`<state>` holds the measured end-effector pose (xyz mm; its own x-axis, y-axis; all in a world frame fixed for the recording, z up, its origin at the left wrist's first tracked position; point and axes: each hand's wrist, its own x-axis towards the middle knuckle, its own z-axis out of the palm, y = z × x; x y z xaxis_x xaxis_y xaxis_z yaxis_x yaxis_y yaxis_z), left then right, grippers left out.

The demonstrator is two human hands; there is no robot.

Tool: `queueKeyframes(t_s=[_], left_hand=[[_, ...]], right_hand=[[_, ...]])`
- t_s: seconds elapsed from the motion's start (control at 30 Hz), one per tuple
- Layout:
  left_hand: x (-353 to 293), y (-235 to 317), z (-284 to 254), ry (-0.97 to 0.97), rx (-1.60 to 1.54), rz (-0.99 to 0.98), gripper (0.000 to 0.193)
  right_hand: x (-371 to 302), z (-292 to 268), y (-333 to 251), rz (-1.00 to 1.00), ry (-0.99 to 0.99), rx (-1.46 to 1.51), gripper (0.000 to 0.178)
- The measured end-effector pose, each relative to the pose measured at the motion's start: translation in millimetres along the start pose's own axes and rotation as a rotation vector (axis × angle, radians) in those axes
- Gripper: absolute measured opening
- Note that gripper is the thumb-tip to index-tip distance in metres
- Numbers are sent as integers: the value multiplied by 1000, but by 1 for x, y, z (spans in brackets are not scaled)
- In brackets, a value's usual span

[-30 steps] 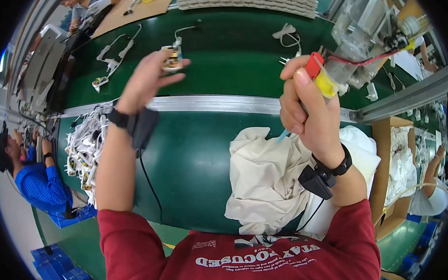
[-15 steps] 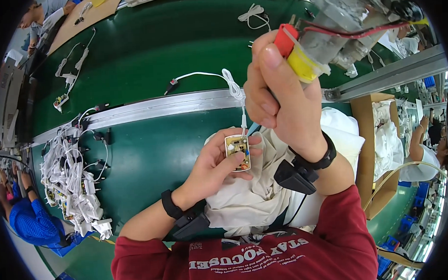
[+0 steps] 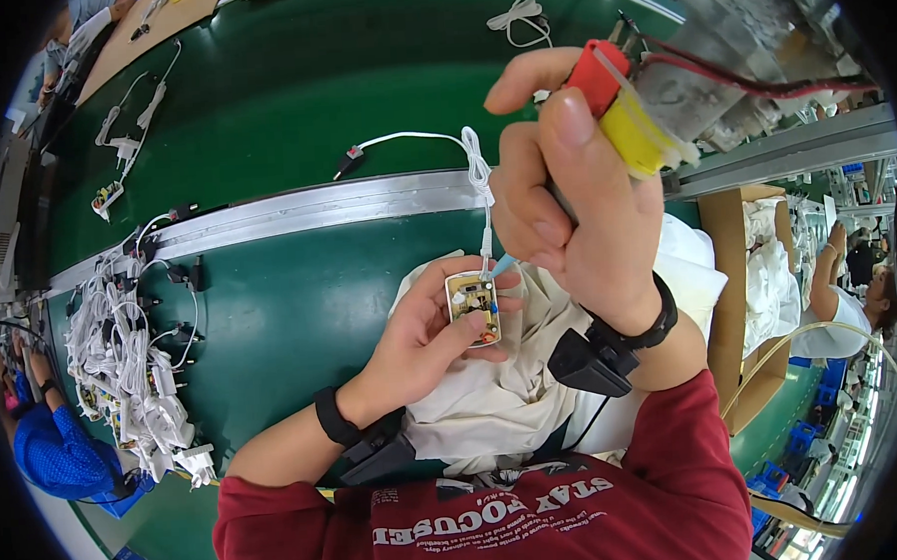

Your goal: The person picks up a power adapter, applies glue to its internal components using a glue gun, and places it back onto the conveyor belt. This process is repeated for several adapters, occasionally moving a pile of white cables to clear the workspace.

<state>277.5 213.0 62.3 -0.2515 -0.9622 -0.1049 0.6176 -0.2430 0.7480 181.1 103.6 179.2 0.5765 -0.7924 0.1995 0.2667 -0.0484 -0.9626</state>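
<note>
My left hand (image 3: 426,331) is closed round a small white open casing with a circuit board (image 3: 473,309), its thumb lying over the board. A white cable (image 3: 478,174), bundled in loops, runs from the top of the casing. My right hand (image 3: 580,189) is raised to the upper right, beside the red and yellow wrapped end (image 3: 616,103) of a grey apparatus; whether it touches that is unclear. Its lower fingers curl round a slim light-blue pointed tool (image 3: 505,265), mostly hidden, whose tip shows near the casing. The index finger is lifted away from the others.
A pile of white cabled chargers (image 3: 137,364) lies at the left. Cream cloth (image 3: 484,409) spreads beneath my hands. A metal rail (image 3: 296,216) crosses the green bench. At the right stands a cardboard box (image 3: 725,308) with white bags. Other people sit at both sides.
My right index finger has lifted and spread away from the thumb beside the red end. The casing stays in my left hand. The whole view has shifted slightly.
</note>
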Motion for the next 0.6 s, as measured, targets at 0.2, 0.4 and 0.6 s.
queueKeyframes(t_s=[0.2,0.4,0.6], left_hand=[[0,6,-6,130,-159,-48,40],[0,8,-8,128,-262,-12,40],[1,8,-10,105,-287,-16,39]], right_hand=[[-9,3,5,-12,-87,19,35],[-13,4,9,-23,-178,-60,39],[-14,11,1,26,-108,-77,39]])
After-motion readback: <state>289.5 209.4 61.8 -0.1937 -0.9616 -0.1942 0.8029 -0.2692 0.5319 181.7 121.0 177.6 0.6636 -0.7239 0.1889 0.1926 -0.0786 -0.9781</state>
